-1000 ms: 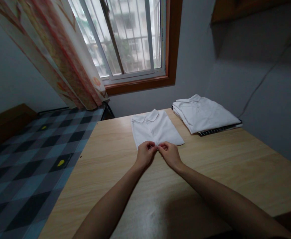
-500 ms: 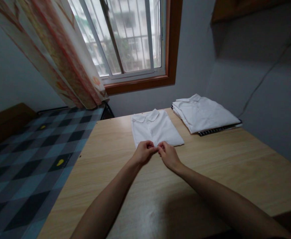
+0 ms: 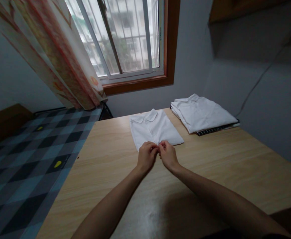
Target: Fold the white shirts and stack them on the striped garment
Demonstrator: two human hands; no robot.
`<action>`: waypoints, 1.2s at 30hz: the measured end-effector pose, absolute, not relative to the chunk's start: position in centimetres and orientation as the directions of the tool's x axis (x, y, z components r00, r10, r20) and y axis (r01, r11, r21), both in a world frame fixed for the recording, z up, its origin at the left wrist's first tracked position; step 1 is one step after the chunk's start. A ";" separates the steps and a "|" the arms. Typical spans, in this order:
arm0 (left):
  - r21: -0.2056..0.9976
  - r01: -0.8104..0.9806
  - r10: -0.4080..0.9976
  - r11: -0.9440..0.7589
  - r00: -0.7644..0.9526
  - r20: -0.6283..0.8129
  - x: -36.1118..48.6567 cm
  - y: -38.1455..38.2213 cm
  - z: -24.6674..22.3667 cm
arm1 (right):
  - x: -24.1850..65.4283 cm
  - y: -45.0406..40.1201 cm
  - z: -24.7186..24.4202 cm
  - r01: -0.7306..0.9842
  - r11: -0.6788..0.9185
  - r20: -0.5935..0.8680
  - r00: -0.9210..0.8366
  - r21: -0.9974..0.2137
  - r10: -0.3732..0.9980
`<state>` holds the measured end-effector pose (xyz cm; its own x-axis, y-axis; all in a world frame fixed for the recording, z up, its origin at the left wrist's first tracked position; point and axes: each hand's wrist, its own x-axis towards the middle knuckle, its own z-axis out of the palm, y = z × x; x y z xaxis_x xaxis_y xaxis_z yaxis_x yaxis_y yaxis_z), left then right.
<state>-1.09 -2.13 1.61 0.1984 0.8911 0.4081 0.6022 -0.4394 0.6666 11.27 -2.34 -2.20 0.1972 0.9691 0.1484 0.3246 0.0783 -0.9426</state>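
A white collared shirt (image 3: 151,127), folded into a flat rectangle, lies on the table with its collar toward the window. My left hand (image 3: 147,155) is closed in a pinch at the middle of the shirt's near edge. Right beside it, my right hand (image 3: 167,154) pinches the same edge, and the fingertips of both hands meet there. The bit of cloth between the fingers is mostly hidden by them.
A stack of folded white shirts (image 3: 205,113) lies at the table's back right, on something black with white stripes (image 3: 211,130). The wooden table (image 3: 105,159) stands beside a checked bed (image 3: 28,172). Behind are a curtain (image 3: 68,66) and a barred window (image 3: 127,43).
My left hand has turned and its fingers have curled in closer at the shirt's near edge. The right hand stays nearly in place. The view has shifted slightly.
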 end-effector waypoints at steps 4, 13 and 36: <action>0.648 0.563 0.855 -0.513 0.269 0.443 -1.3 -2.2 1.3 | 11.5 -1.8 -2.3 0.252 0.032 0.077 0.171 -0.967 0.982; 0.771 0.552 0.943 -0.318 0.097 0.320 -1.5 -1.3 0.6 | 11.8 -1.8 -1.9 0.313 0.048 0.078 0.085 -0.949 0.993; 0.882 0.390 0.917 -0.264 -0.181 0.355 -3.6 0.4 1.7 | 14.2 -1.1 0.2 0.496 0.194 0.373 0.292 -0.847 0.881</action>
<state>-3.61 0.40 1.73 -0.1812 0.9171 0.3550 0.3900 -0.2644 0.8821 14.23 -1.07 0.23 0.2925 0.8806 0.3728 0.4956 0.1938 -0.8466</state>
